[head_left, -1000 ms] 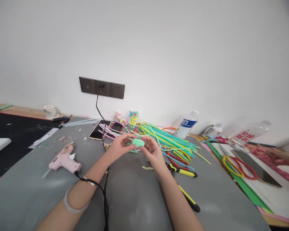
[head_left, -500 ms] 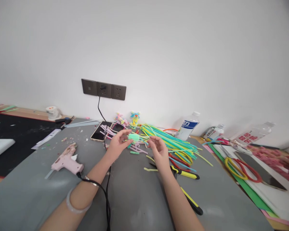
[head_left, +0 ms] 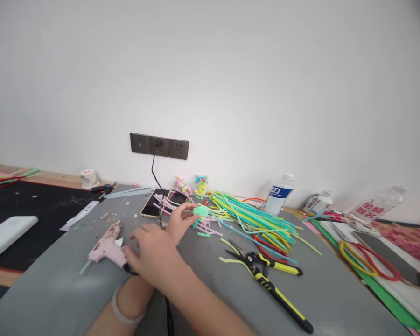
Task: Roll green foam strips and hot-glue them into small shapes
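My left hand (head_left: 179, 223) pinches a small mint-green fuzzy block (head_left: 200, 211), seemingly made of pipe cleaner, above the grey table. Crossing over my left forearm, my right hand (head_left: 153, 254) is beside the handle of a pink hot glue gun (head_left: 108, 248); its fingers are bent and apart, with nothing seen in them. The glue gun lies on its side, a glue stick jutting from its back. Short lilac and green pipe cleaner pieces (head_left: 203, 234) lie under the block. To the right, black-and-yellow pliers (head_left: 257, 266) rest with spread handles.
A heap of green, yellow and blue pipe cleaners (head_left: 252, 214) covers the back. Behind are two small figures (head_left: 201, 185), a phone (head_left: 154, 203) and a bottle (head_left: 279, 195). A black cord (head_left: 157, 175) runs from the wall socket (head_left: 159, 146) across the table.
My right hand has left the green block and swung left across my left arm to the glue gun. My left hand keeps the block. The view has shifted slightly, uncovering the pliers.
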Demonstrator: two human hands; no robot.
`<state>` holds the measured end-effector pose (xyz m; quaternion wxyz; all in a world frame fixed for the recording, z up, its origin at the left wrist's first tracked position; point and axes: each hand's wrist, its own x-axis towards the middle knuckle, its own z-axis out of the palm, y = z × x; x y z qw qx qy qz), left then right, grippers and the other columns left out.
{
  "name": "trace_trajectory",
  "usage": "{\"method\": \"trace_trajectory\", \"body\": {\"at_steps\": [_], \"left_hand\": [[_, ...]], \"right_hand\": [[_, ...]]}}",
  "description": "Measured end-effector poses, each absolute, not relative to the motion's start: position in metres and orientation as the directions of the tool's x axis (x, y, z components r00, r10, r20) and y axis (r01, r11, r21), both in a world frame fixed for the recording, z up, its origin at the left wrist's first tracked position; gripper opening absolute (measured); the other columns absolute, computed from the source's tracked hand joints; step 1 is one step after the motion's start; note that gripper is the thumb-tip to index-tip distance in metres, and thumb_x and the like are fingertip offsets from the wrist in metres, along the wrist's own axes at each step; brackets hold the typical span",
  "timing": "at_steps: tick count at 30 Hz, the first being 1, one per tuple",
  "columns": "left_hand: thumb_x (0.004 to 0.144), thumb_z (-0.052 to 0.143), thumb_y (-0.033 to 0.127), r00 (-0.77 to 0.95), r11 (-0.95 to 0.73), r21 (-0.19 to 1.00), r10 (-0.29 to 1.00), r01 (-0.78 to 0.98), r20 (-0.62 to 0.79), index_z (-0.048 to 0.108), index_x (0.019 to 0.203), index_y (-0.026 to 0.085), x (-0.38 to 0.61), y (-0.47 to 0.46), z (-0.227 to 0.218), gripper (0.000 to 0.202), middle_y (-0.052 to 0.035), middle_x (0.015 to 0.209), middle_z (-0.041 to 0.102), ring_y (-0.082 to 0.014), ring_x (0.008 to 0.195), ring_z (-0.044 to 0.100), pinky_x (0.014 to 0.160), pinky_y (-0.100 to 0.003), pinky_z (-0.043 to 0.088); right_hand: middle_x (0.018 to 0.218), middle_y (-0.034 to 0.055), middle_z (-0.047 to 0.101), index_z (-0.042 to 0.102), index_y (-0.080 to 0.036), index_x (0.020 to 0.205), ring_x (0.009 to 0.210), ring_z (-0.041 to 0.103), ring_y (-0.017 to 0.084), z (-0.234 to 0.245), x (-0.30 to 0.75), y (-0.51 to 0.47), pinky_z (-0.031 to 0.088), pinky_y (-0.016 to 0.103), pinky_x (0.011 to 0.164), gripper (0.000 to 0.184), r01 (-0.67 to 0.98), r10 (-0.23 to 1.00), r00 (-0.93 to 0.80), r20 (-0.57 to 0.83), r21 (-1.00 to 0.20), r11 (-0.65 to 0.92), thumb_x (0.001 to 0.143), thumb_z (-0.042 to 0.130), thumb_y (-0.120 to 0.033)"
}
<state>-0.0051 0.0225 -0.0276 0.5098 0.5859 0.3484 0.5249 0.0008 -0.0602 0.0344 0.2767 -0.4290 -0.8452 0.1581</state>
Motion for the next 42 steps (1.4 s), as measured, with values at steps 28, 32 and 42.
{"method": "trace_trajectory", "body": {"at_steps": [28, 32, 42], "left_hand": [[0.066, 0.077, 0.036, 0.197, -0.226, 0.962, 0.947, -0.154, 0.254, 0.064, 0.098, 0.016, 0.001, 0.028, -0.026, 0.04, -0.0058, 0.091, 0.07, -0.018, 0.074, 0.065, 0.059, -0.025, 0.052], [0.07, 0.074, 0.035, 0.192, -0.254, 0.964, 0.945, -0.081, 0.265, 0.065, 0.097, 0.016, 0.001, 0.021, -0.021, 0.035, -0.0061, 0.088, 0.069, -0.0162, 0.075, 0.064, 0.061, -0.025, 0.053], [0.071, 0.073, 0.03, 0.218, -0.338, 0.941, 0.92, 0.022, 0.325, 0.068, 0.096, 0.016, 0.0, 0.02, -0.026, 0.029, -0.0072, 0.093, 0.069, -0.0172, 0.081, 0.064, 0.072, -0.029, 0.057]], "right_hand": [[0.07, -0.0014, 0.054, 0.053, -0.023, 0.112, 0.054, 0.047, 0.012, -0.004, 0.125, -0.061, 0.04, 0.024, 0.049, 0.03, -0.205, 0.919, 0.192, 0.345, -0.901, 0.382, 0.089, 0.057, -0.042], [0.054, -0.0089, 0.033, 0.052, -0.024, 0.088, 0.042, 0.025, 0.007, -0.024, 0.165, -0.07, 0.02, 0.02, 0.039, 0.024, -0.345, 0.911, 0.319, 0.26, -0.863, 0.367, 0.086, 0.062, -0.046], [0.048, -0.0105, 0.033, 0.06, -0.018, 0.098, 0.036, 0.016, 0.003, -0.039, 0.165, -0.087, 0.009, 0.019, 0.038, 0.037, -0.425, 0.985, 0.15, 0.081, -0.895, 0.138, 0.085, 0.062, -0.052]]}}
